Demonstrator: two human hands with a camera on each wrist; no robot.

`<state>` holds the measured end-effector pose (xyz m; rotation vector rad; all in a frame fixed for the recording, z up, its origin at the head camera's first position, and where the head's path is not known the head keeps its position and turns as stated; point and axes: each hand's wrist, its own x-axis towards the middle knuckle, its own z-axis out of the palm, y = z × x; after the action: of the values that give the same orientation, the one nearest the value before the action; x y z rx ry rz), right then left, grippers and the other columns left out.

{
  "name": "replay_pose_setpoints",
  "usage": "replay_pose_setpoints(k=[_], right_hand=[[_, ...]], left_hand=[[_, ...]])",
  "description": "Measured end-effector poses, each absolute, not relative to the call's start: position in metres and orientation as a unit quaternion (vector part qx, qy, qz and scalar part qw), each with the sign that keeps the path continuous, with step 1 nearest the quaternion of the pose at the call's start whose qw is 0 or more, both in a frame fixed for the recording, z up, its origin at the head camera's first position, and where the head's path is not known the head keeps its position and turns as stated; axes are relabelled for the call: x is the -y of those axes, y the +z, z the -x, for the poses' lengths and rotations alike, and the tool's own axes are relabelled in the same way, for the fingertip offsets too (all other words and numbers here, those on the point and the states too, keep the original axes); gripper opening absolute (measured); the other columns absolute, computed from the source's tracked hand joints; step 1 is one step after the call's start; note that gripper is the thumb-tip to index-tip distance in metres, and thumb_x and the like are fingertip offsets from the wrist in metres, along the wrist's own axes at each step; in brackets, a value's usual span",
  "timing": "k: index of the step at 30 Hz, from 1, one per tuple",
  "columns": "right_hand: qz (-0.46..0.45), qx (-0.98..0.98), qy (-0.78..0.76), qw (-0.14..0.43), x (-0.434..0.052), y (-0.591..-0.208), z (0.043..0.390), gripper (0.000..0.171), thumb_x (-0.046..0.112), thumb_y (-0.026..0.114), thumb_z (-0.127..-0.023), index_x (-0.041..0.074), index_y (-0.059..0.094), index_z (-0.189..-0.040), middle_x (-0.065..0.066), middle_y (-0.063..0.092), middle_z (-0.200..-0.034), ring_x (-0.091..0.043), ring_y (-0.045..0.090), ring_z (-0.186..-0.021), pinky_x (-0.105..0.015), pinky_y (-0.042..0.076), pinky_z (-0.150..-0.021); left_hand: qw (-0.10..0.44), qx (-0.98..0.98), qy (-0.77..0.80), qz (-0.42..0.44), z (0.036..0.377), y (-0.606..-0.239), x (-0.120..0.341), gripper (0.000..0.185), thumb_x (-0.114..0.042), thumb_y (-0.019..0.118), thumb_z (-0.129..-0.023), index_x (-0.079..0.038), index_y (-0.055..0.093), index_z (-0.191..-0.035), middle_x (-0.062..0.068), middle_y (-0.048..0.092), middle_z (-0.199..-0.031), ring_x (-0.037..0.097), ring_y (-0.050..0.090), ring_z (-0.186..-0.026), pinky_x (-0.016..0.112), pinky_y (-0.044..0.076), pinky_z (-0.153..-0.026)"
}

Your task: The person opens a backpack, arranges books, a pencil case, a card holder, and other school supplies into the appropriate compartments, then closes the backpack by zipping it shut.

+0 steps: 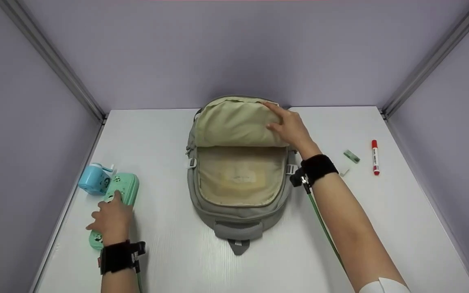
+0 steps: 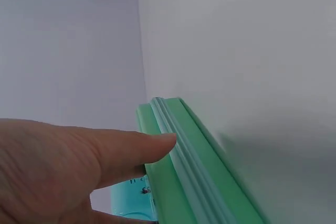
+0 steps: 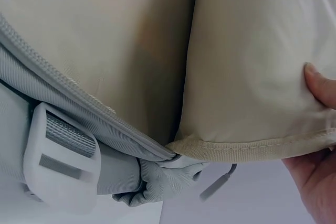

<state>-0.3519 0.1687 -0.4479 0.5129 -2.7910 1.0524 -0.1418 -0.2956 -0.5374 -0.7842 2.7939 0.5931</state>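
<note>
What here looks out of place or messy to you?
Nothing looks damaged or spilled. The backpack lies open, its flap held back by the right hand. Two small bits lie loose beside the red marker.

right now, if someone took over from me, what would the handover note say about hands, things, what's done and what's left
Left hand: rests on the green pencil case at the table's left edge, fingers laid over it, not clearly gripping.
Right hand: holds the backpack's flap folded back.
Backpack: lies flat mid-table, unzipped, main compartment empty as far as visible.
Blue pencil sharpener touches the case. Red marker and eraser lie on the right.
Done: bag opened.
Left: probably packing; nothing is inside yet.
</note>
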Motion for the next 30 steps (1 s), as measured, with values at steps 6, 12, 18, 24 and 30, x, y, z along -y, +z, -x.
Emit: replay_pose_setpoints(k=[6, 12, 18, 24, 30], right_hand=[[-0.183, 0.917, 0.349, 0.063, -0.169, -0.451, 0.350, 0.067, 0.019, 0.077, -0.086, 0.036, 0.049, -0.145, -0.016, 0.058, -0.134, -0.032, 0.057, -0.116, -0.045, 0.044, -0.097], [-0.181, 0.917, 0.350, 0.063, -0.170, -0.452, 0.348, 0.067, 0.019, 0.077, -0.086, 0.036, 0.049, -0.145, -0.013, 0.057, -0.137, -0.032, 0.054, -0.122, -0.044, 0.041, -0.101], [-0.181, 0.917, 0.348, 0.067, -0.169, -0.452, 0.346, 0.067, 0.019, 0.077, -0.086, 0.037, 0.049, -0.144, -0.012, 0.056, -0.138, -0.034, 0.053, -0.124, -0.046, 0.040, -0.102], [-0.193, 0.914, 0.349, 0.078, -0.169, -0.457, 0.345, 0.068, 0.018, 0.078, -0.085, 0.034, 0.050, -0.145, -0.014, 0.060, -0.132, -0.032, 0.061, -0.106, -0.043, 0.044, -0.095], [-0.204, 0.910, 0.351, 0.083, -0.170, -0.460, 0.342, 0.068, 0.017, 0.077, -0.086, 0.034, 0.049, -0.145, -0.014, 0.065, -0.123, -0.025, 0.053, -0.074, -0.041, 0.045, -0.080]], left_hand=[[0.048, -0.957, 0.189, 0.214, 0.155, -0.543, 0.269, 0.058, -0.022, 0.057, -0.095, -0.004, 0.039, -0.148, 0.043, 0.043, -0.122, 0.061, 0.044, -0.107, 0.072, 0.039, -0.079], [-0.008, -0.973, 0.158, 0.167, 0.178, -0.548, 0.246, 0.053, -0.027, 0.065, -0.092, -0.004, 0.053, -0.138, 0.036, 0.055, -0.111, 0.053, 0.054, -0.097, 0.067, 0.045, -0.074], [-0.047, -0.980, 0.134, 0.138, 0.201, -0.553, 0.240, 0.054, -0.031, 0.072, -0.088, -0.003, 0.059, -0.132, 0.034, 0.058, -0.102, 0.051, 0.058, -0.090, 0.063, 0.048, -0.068], [-0.032, -0.980, 0.158, 0.120, 0.200, -0.551, 0.242, 0.073, -0.038, 0.074, -0.087, -0.006, 0.044, -0.147, 0.037, 0.054, -0.112, 0.053, 0.056, -0.098, 0.064, 0.047, -0.072], [0.064, -0.964, 0.215, 0.139, 0.175, -0.543, 0.247, 0.096, -0.036, 0.080, -0.082, -0.010, 0.025, -0.155, 0.041, 0.043, -0.121, 0.057, 0.053, -0.100, 0.064, 0.047, -0.073]])
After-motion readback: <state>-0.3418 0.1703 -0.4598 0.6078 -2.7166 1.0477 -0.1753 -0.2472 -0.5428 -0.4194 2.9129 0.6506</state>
